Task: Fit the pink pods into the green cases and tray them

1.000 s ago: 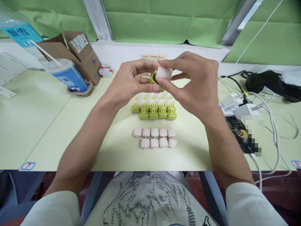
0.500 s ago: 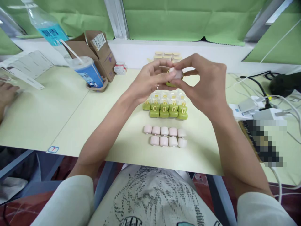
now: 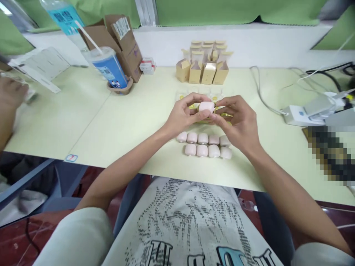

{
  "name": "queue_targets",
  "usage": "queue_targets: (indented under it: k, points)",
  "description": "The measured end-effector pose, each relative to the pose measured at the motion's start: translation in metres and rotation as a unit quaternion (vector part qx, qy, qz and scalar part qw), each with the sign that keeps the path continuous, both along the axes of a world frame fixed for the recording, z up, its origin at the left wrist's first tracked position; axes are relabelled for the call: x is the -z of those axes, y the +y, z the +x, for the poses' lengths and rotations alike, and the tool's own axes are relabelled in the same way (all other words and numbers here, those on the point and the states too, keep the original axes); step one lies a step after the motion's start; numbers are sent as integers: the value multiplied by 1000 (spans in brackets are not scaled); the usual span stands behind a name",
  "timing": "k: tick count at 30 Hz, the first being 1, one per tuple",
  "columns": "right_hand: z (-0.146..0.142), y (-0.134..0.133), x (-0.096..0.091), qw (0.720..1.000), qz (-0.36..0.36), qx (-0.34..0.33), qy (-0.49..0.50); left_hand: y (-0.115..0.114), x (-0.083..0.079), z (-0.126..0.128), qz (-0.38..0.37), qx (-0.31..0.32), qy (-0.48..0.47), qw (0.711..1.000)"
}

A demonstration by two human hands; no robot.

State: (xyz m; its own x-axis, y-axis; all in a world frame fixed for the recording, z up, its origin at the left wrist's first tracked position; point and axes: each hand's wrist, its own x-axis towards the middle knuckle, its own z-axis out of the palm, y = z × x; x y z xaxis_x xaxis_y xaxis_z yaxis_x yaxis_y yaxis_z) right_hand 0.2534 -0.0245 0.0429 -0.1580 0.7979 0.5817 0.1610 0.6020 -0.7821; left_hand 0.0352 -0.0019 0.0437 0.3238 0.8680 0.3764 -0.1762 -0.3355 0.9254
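Note:
Between my fingertips is a small pale pink rounded case (image 3: 206, 107), with a green edge showing around it. My left hand (image 3: 183, 116) grips its left side, thumb at the front. My right hand (image 3: 240, 122) pinches its right side between thumb and fingers. Just below my hands, two rows of similar pale pink cases (image 3: 203, 139) lie on the table. Behind my hands stand clear plastic pieces (image 3: 181, 96) with yellow marks; the green cases there are mostly hidden by my fingers.
Small open gold boxes (image 3: 209, 73) stand against the wall. At left are a blue cup (image 3: 111, 72), a brown cardboard box (image 3: 131, 55) and a bottle (image 3: 65, 18). A co-worker's hand (image 3: 11, 92) is at far left. A white power strip (image 3: 298, 115) with cables lies right.
My hands have come lower and nearer with the pink case, now over the green cases. The view has tilted, bringing the gold boxes fully into sight.

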Motion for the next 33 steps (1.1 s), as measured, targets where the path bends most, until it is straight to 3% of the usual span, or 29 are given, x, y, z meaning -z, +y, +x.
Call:
queue_targets:
  k: [4,11,14,20,26,33]
  points:
    - [6,-6,-2,999,21,-22,-28,-3,-2,1,-8,5,4,1000]
    - [6,-18,-5,996,52,21,-65,-18,-9,2,29,-30,49,998]
    - [4,-18,-1,992,86,38,-82,-19,-6,1,67,-26,55,996]
    - [0,-15,7,968,218,79,-95,-6,9,2,193,-15,47,980]
    - [-2,-16,7,963,246,73,-86,-4,12,2,228,-38,56,971]
    - [3,-15,6,955,261,79,-112,-4,11,2,248,-23,50,967]
